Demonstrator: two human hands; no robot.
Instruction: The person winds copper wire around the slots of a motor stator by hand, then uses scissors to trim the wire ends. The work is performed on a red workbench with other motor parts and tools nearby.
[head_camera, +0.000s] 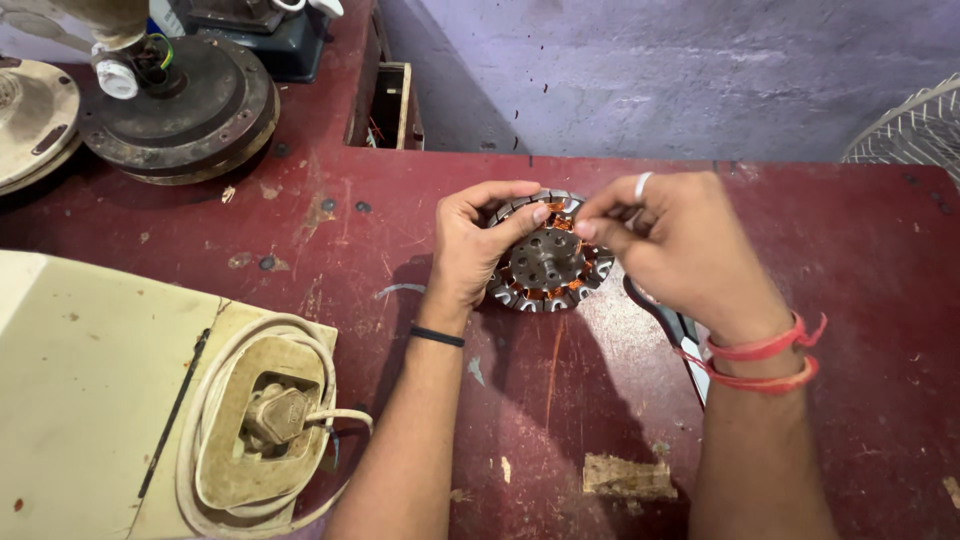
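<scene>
1. Head view, centre: a round metal motor core with copper wire wound in its slots lies flat on a worn dark red table, near the middle of the far edge.
2. The left hand grasps the core's left rim, fingers curled over the top and the thumb pressed on its upper face. A black band sits on that wrist.
3. The right hand is over the core's right side, thumb and forefinger pinched together at the upper rim by the copper wire. What they pinch is too small to tell. A ring is on one finger, and red thread wraps the wrist.
4. Under the right wrist, a pair of scissors lies on the table, mostly hidden.
5. At the near left corner sits a cream-coloured box with a white cord coiled round a plug.
6. At the far left corner rests a dark round motor housing, with a pale disc just beside it at the left edge.
7. A white wire fan guard shows past the far right corner.
</scene>
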